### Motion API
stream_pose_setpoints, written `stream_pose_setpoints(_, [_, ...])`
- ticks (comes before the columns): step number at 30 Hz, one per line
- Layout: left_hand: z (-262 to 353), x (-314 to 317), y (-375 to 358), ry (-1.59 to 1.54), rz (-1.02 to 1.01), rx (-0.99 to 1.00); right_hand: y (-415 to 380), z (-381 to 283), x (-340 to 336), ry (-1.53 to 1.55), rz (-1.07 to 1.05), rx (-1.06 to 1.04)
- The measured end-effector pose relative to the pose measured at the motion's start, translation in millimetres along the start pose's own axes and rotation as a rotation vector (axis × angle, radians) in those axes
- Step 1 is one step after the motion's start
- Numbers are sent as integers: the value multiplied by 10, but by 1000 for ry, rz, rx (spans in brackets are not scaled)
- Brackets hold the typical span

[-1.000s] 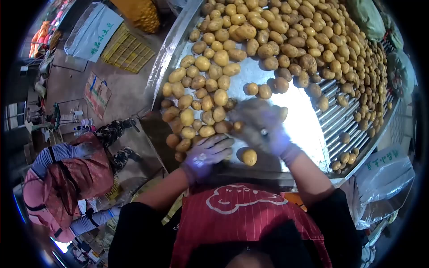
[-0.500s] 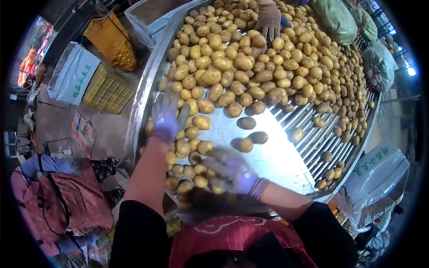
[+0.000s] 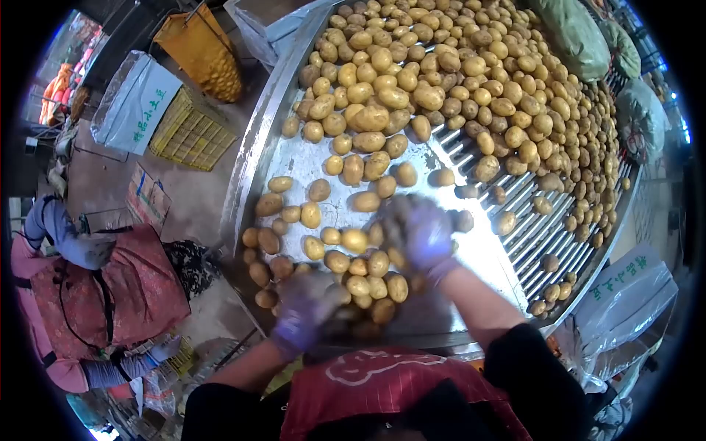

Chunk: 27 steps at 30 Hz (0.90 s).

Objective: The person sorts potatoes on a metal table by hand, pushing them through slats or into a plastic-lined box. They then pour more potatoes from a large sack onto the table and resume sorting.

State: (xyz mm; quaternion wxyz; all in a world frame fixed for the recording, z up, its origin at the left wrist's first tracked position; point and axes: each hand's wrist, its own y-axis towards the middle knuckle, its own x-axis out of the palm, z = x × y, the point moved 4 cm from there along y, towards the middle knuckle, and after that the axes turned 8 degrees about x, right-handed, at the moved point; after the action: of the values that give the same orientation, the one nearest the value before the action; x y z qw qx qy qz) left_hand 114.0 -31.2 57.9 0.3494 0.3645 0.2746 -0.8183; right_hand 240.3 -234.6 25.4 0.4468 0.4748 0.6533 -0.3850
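Observation:
My left hand, in a purple and grey glove, is at the near left of the metal sorting table, against the near potatoes. Motion smears its fingers. My right hand, gloved alike, is over the middle of the bare metal, touching or just beside potatoes on its left. Its fingers are blurred too, so a grip on any potato cannot be made out. Loose potatoes lie scattered between my hands and the large heap at the far side.
A slatted roller section with potatoes is on the right. Full green sacks stand at the far right. Left of the table are a yellow crate and an orange bag. A person in a red apron is at the left.
My left hand has moved nearer to me, my right hand farther away. Potatoes at the left have shifted and spread, baring metal. The other person's gloved hand over the heap has left view.

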Motion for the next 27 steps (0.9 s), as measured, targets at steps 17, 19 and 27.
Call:
stream_pose_setpoints(17, [-215,36,-80,111,207,35,1016,-583,18,-23,-80,-233])
stream_pose_setpoints(19, [-431,-178,-164,90,107,-22,583,-496,16,45,-89,-293])
stream_pose_setpoints(27, [-739,-1133,1818,-217,639,26,-754,586,-718,577,120,-94])
